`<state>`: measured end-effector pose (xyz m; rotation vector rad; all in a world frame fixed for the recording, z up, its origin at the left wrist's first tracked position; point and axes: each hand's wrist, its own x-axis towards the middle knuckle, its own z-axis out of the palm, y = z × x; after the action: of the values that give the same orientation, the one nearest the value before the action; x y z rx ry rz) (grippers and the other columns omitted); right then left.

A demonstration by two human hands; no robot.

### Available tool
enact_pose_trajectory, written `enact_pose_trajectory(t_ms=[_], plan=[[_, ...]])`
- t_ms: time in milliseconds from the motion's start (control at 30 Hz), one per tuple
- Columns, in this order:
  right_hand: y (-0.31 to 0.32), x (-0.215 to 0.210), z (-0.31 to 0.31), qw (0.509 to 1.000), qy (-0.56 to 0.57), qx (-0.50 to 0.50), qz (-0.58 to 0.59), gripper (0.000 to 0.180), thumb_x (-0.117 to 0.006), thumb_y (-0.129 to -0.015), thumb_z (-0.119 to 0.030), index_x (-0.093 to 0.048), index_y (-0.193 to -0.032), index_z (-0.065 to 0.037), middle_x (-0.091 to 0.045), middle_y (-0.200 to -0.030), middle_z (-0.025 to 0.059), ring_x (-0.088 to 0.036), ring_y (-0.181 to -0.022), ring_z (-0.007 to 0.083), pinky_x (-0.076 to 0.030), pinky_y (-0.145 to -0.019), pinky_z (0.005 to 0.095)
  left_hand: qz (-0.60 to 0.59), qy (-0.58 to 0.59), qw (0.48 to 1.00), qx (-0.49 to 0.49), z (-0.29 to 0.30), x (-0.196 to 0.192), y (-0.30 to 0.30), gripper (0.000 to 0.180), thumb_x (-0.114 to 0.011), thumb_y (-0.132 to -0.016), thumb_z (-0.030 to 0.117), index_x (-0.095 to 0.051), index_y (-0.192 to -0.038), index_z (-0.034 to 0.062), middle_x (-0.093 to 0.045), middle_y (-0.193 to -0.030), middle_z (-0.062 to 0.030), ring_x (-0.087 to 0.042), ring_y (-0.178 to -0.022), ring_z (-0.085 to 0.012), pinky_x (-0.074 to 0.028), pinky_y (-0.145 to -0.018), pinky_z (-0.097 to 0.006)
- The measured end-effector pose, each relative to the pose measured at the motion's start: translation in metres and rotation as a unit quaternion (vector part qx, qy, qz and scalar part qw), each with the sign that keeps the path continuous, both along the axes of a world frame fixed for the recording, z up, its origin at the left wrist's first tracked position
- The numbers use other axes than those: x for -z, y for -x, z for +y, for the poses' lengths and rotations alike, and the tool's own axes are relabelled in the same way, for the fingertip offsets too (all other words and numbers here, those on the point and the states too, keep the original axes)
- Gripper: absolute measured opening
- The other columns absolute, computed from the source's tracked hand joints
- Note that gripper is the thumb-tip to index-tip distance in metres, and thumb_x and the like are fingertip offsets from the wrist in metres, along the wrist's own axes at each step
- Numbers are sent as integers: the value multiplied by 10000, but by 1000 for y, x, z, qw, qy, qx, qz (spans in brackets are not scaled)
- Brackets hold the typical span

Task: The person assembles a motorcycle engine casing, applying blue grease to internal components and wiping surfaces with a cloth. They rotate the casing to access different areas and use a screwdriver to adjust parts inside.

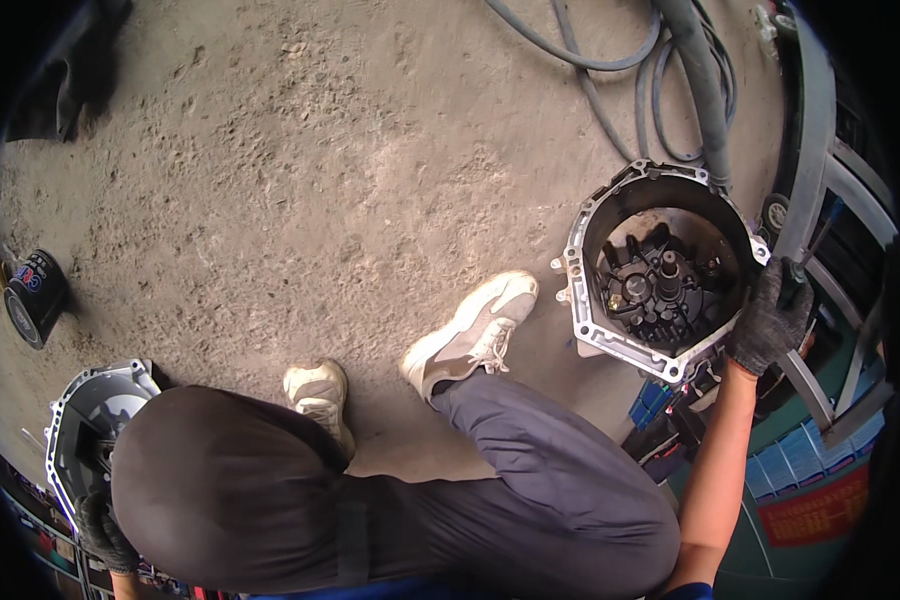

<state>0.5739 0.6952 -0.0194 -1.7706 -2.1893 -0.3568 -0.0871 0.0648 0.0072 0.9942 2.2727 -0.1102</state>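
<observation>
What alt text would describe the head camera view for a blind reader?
A crouching person's gloved right hand grips the rim of a metal gearbox housing on a concrete floor. The gloved left hand touches a second housing.

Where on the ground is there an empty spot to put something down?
The biggest bare patch is the concrete floor between the black can, the hoses and the white shoes. It is crowded on the right around the open metal housing and the gloved right hand.
</observation>
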Motion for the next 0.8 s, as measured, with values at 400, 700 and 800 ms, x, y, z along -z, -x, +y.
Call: enact_pose_trajectory(t_ms=[400, 700, 800], plan=[[5, -2, -2, 1000, 26, -3, -7, 298, -787, -910, -193, -691, -1115, 0, -725, -1022, 123, -667, -914, 234, -517, -878, 359, 36, -20, 998, 54, -22, 5, 9, 328, -535, -1024, 236, -662, -1181, -22, -681, -1090, -188, -640, -993, -359, -500, -910, -469], [2, -3, 1, 999, 12, -10, 46, 261, -764, -938, -171, -684, -1112, 6, -713, -1030, 99, -649, -929, 203, -514, -892, 342, -30, 17, 999, -14, -17, 2, 18, 363, -535, -1028, 264, -650, -1200, -34, -669, -1175, -182, -630, -1066, -348, -490, -952, -464], [0, -2, -3, 994, 17, 2, 104, 235, -748, -948, -138, -677, -1121, 4, -711, -1043, 88, -648, -955, 187, -511, -907, 333, 11, 7, 1000, 5, -3, 6, 13, 396, -502, -1025, 303, -663, -1163, -31, -677, -1104, -190, -638, -1035, -350, -481, -939, -464]])
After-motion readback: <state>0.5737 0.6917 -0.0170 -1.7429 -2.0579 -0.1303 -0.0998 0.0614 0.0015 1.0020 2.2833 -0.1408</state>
